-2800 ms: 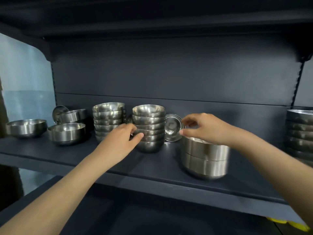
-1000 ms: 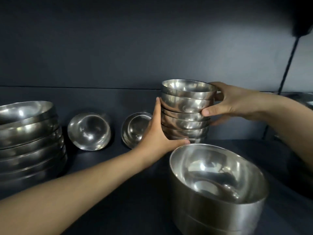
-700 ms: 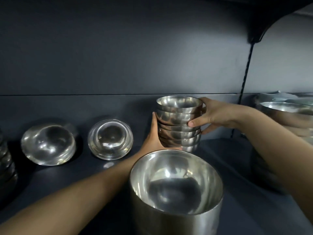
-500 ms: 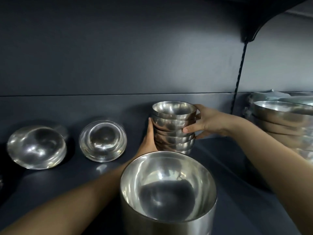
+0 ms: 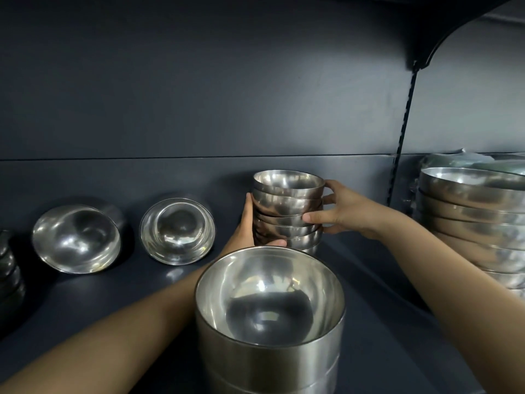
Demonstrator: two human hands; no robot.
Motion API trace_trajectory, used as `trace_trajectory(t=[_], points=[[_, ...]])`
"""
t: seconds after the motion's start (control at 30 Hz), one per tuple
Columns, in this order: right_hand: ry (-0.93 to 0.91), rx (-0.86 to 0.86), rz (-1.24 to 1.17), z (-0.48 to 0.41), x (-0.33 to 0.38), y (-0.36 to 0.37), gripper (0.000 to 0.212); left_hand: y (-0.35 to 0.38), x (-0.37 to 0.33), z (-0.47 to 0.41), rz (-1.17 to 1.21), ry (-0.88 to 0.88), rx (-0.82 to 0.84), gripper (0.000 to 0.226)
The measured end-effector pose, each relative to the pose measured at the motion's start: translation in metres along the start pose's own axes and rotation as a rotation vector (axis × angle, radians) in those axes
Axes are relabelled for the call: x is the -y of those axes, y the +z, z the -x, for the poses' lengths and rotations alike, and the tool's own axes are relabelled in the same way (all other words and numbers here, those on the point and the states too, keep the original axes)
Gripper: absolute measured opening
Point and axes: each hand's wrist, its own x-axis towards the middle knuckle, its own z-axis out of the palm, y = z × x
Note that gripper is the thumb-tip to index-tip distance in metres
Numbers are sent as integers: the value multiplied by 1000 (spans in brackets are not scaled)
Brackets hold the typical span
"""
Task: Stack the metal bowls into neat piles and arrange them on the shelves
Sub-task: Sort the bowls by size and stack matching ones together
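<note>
A stack of several small metal bowls (image 5: pixel 287 206) stands at the back of the dark shelf (image 5: pixel 377 314), near the rear wall. My left hand (image 5: pixel 246 228) grips its left side, thumb curled under the front. My right hand (image 5: pixel 338 214) holds its right side, with the thumb on the upper rim and fingers wrapped around the middle bowls. In front of the stack, close to me, a pile of larger straight-sided bowls (image 5: pixel 270 331) hides the stack's base.
Two single bowls (image 5: pixel 76 242) (image 5: pixel 177 231) lean on edge against the back wall to the left. A tall pile of wide bowls (image 5: pixel 477 220) fills the right side beyond a slotted upright (image 5: pixel 402 129). Another stack's edge (image 5: pixel 10 268) shows far left.
Both hands have carried the small stack right and back, then lowered it toward the shelf at the rear wall. My view shifted right, bringing the wide pile into sight.
</note>
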Motion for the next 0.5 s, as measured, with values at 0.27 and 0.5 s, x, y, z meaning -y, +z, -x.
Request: trace_trajectory(t=[0.27,0.5], points=[[-29,-15,-43,3,-6,2,66,5,-38,1,501,-401,-84,60],[-141,-94,227,15,-3,6,73,-16,-44,3,300,-496,-66,60]])
